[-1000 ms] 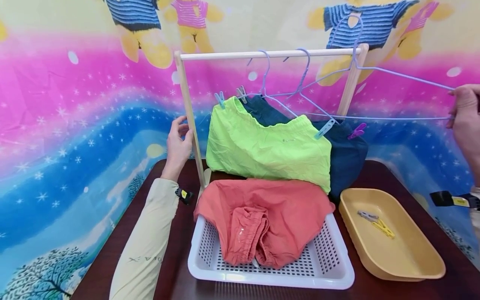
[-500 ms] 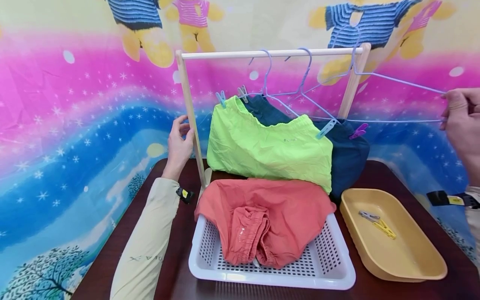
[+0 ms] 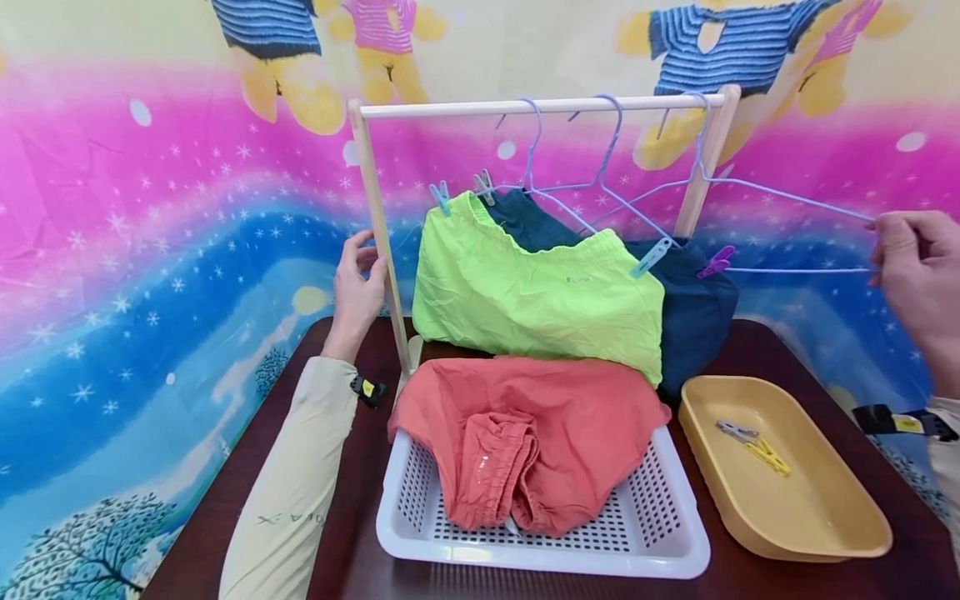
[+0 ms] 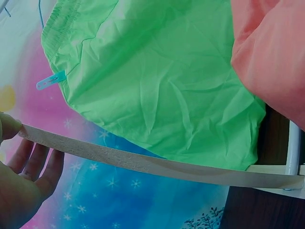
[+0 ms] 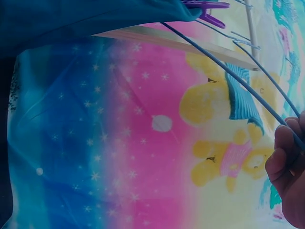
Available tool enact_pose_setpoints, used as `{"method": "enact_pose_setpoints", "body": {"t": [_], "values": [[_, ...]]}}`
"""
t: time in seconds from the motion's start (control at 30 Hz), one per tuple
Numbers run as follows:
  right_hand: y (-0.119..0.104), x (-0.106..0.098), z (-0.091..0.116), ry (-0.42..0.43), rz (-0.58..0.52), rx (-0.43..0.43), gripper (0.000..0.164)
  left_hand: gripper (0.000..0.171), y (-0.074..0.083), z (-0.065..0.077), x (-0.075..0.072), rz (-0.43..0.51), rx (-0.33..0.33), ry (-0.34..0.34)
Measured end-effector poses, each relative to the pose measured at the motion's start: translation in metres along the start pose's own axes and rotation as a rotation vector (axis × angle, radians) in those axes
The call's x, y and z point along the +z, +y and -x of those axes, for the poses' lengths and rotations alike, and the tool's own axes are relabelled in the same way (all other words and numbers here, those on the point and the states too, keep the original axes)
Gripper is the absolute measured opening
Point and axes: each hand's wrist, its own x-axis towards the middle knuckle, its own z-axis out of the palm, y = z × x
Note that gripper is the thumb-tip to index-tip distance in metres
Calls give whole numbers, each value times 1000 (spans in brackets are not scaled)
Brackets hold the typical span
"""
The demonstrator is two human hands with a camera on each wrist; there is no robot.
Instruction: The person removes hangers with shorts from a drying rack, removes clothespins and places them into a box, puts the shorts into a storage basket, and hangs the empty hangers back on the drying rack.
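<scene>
At the right of the head view my right hand [image 3: 924, 279] pinches one end of a thin lavender wire clothes hanger [image 3: 795, 198]. The hook of that hanger loops over the right end of the rail. My left hand [image 3: 358, 287] holds the left post of a wooden drying rack [image 3: 381, 221] between thumb and fingers, as the left wrist view shows. From the rail hang lime green shorts [image 3: 525, 292], with dark blue shorts [image 3: 697, 308] behind them. Light blue clothespins [image 3: 651, 258] fasten the green pair; a purple clothespin [image 3: 716, 262] sits on the blue pair.
Coral shorts [image 3: 577, 417] lie over a white perforated basket [image 3: 540, 562] in front of the rack. On the right stands a tan tray [image 3: 832, 500] with a grey clothespin [image 3: 737, 431] and a yellow clothespin [image 3: 767, 457]. A printed curtain [image 3: 150, 208] hangs behind the dark table [image 3: 247, 492].
The hanger has come down, its hook going from above the rail to over it. My right hand has lowered and shifted slightly left with it. The left hand has stayed on the post.
</scene>
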Motion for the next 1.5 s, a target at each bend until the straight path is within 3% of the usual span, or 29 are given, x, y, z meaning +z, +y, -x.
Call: {"method": "enact_pose_setpoints", "body": {"t": [0.17, 0.47, 0.63, 0.77, 0.9, 1.03, 1.17, 1.4, 1.5], "values": [[9, -1, 7, -65, 41, 13, 18, 44, 0, 0, 0, -9, 0, -4], [17, -3, 19, -145, 102, 16, 34, 44, 1, 2, -4, 29, -16, -27], [22, -6, 20, -122, 72, 17, 19, 46, 4, 9, -12, 40, -33, -52], [23, -9, 22, -91, -2, 14, 20, 47, 19, 19, -20, 18, -43, -67], [20, -15, 29, -95, 6, 23, 20, 46, 39, 32, -28, -1, -36, -85], [12, -17, 40, -65, 33, 3, 19, 45, 48, 44, -33, -20, -1, -119], [-4, -18, 50, -55, 22, -16, 19, 47, 43, 50, -36, -37, 57, -158], [-32, -13, 68, -150, 66, -105, 20, 45, 42, 63, -37, -99, 176, -192], [-39, -5, 73, -171, 57, -206, 24, 43, 46, 70, -36, -126, 214, -197]]}}
